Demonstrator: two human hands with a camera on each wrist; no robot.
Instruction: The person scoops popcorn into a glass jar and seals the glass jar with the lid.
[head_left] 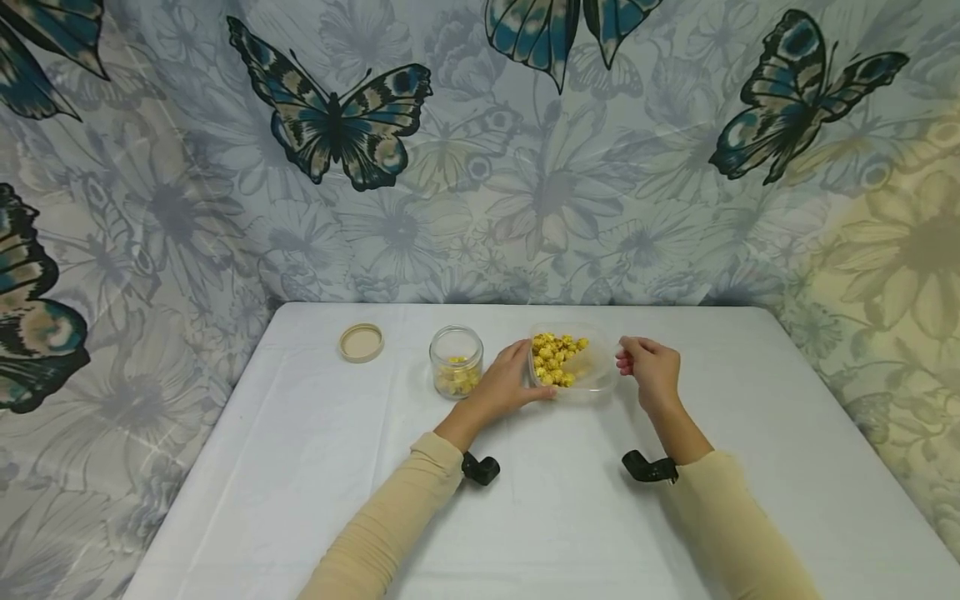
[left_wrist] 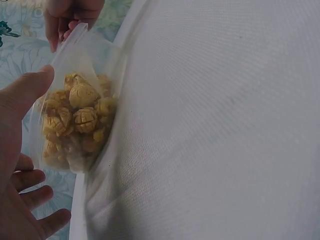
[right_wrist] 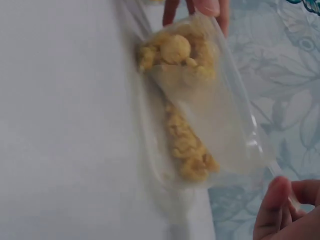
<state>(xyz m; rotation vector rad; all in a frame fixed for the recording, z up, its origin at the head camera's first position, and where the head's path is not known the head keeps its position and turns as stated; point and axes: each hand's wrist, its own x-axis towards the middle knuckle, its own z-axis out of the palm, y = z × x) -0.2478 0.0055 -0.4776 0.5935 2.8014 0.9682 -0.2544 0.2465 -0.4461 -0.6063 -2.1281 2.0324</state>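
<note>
Popcorn (head_left: pixel 557 360) sits mostly in the clear bag (head_left: pixel 588 367) mid-table; I judge the work barely begun — the jar (head_left: pixel 456 361) holds only a little. My left hand (head_left: pixel 510 385) grips one bag edge, my right hand (head_left: pixel 649 369) pinches the other. Only the head view shows jar and lid (head_left: pixel 361 342) — wrist views show the kernels close up.

No text, label, brand, number or sign is showing legibly in any view. The clear plastic bag (head_left: pixel 573 362) of popcorn, the glass jar (head_left: pixel 456 361) and the round lid (head_left: pixel 361 342) are bearing no readable markings; the white tablecloth (head_left: pixel 525 500) is appearing plain, and the backdrop (head_left: pixel 480 167) is displaying only butterfly and flower patterns.
</note>
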